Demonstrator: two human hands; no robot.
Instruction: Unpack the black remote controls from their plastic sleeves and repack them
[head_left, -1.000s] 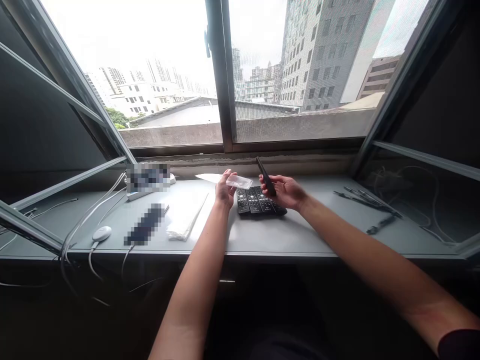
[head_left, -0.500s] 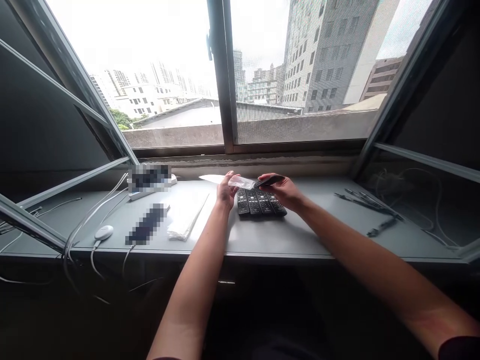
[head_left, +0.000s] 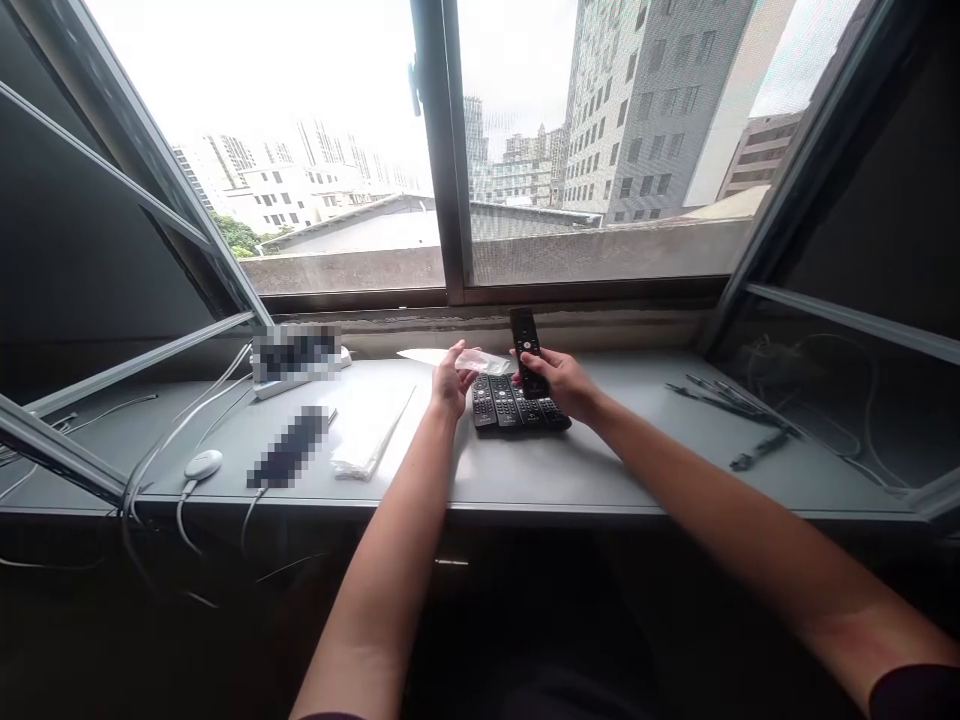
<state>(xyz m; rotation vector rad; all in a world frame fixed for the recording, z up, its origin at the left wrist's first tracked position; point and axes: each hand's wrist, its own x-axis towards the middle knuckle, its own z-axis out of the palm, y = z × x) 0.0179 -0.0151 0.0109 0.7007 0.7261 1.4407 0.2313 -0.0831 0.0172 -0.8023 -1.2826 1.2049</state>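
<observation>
A clear plastic bag [head_left: 484,362] is pinched in my left hand [head_left: 450,382], its loose end pointing right. My right hand [head_left: 562,382] grips a black remote control [head_left: 527,345], held upright with its button side towards me. Below the two hands, several more black remote controls [head_left: 510,408] lie side by side on the desk. Part of that row is hidden behind my right hand and the held remote. A stack of flat white plastic bags [head_left: 375,435] lies to the left of my left forearm.
On the desk [head_left: 637,480], a blurred-out dark object [head_left: 292,448] and a round white charger [head_left: 203,465] lie at left with cables. A white power strip [head_left: 304,380] sits behind them. Several dark cables [head_left: 731,405] lie at right. Metal frames flank the window.
My right hand has turned the remote from nearly flat at the bag's end to upright, buttons facing me. The left hand with the bag has stayed almost still.
</observation>
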